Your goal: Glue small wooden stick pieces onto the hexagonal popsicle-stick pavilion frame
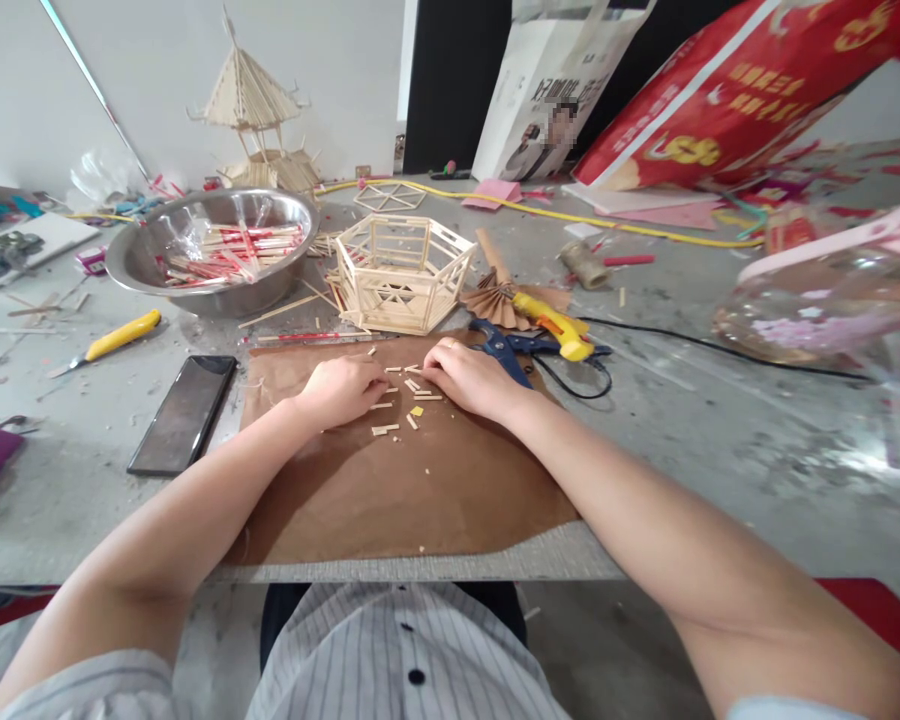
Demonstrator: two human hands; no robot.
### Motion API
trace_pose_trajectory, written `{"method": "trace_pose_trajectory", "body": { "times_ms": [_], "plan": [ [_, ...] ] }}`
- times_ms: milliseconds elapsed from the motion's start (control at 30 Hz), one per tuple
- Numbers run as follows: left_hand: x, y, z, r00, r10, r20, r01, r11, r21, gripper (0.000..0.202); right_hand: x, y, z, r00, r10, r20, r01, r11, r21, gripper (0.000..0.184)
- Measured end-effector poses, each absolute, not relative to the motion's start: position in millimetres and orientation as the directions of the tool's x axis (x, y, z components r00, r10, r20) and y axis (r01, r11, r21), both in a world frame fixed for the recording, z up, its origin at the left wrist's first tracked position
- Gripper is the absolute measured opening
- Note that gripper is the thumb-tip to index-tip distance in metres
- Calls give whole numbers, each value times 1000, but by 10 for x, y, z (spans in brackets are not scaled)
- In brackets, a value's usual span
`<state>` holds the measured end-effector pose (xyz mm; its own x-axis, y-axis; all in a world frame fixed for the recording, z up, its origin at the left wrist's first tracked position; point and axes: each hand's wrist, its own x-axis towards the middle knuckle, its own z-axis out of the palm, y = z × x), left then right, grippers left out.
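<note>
Fingers of the left hand curl down over the flat brown sheet, those of the right hand bend close opposite, and whether either set pinches anything cannot be told, since the tips are partly hidden. Between and just below them lie the short, pale, straight-cut wooden stick pieces, scattered flat, a few touching, with a small yellow scrap among them. Each piece looks very light and stiff, dry enough not to slip, but thin enough to snap if bent or to skitter at a careless brush. A soft thumb-and-fingertip pinch across the long edges, near mid-length, seems the surest hold. Beyond, the pale hexagonal openwork wooden frame looks light yet fragile, best taken low with both palms, away from its slender slats.
</note>
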<state>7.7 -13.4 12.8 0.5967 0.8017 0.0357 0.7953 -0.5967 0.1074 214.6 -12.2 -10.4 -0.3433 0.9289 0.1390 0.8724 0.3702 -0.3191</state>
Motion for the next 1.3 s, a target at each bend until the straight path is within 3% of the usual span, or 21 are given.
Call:
{"method": "trace_pose_trajectory", "body": {
  "times_ms": [100,200,300,433,700,833,933,1133,1300],
  "plan": [
    [89,-145,149,550,829,101,807,-559,192,27,2145,-131,-66,-326,917,229,790,398,-468,14],
    [125,-165,172,560,799,220,708,-599,374,26,2106,-171,-8,-309,905,294,641,426,-638,15],
    [176,-190,188,584,749,313,535,-645,545,27,2042,-241,45,-310,910,275,491,401,-774,22],
    [245,-230,202,510,787,347,473,-594,651,34,1978,-312,68,-287,923,257,359,352,-865,31],
    [345,-306,225,375,895,243,521,-420,743,36,1972,-342,58,-210,889,407,481,456,-748,24],
    [362,-296,197,306,949,70,477,-216,852,37,1954,-352,37,-266,821,506,478,568,-670,18],
    [378,-297,187,311,950,-16,431,-126,893,34,1947,-348,33,-294,815,500,492,577,-651,15],
    [339,-284,189,309,951,6,425,-144,894,28,2196,-271,151,-199,885,421,603,449,-660,12],
    [144,-116,149,226,971,72,478,-175,861,27,2649,-114,170,-75,977,197,773,182,-608,15]
  ]
}}
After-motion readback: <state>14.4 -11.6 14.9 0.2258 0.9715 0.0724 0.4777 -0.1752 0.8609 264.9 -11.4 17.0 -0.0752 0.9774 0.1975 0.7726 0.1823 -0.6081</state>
